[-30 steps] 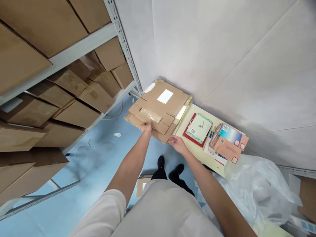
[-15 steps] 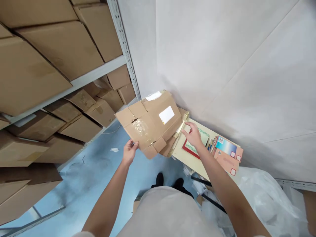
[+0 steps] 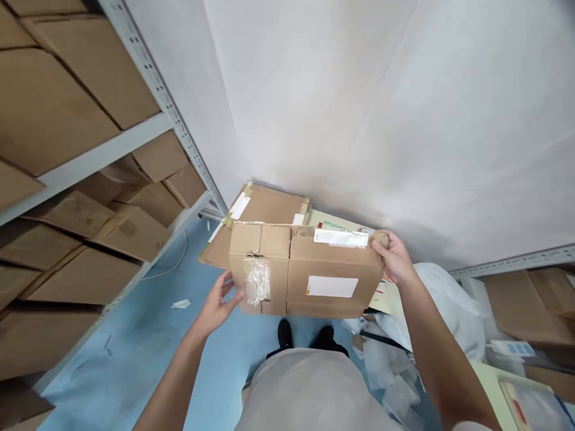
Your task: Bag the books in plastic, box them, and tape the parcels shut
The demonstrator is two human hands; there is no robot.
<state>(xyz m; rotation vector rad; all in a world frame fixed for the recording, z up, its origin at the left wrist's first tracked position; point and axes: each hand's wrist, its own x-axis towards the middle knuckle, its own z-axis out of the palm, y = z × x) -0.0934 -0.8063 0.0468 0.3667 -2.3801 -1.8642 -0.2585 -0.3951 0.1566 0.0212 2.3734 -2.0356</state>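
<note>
The flattened carton (image 3: 300, 272) hides much of the desk (image 3: 393, 301) from me. It spans between both grips: the right hand (image 3: 392, 257) is clamped on its upper corner, while the left hand (image 3: 219, 303) curls loosely at the opposite edge, fingertips partly obscured; whether it holds, I cannot tell.

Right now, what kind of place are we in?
Probably a storeroom or packing room. You can see a metal rack stacked with cardboard boxes, and the right hand holds a flattened-looking carton.
</note>
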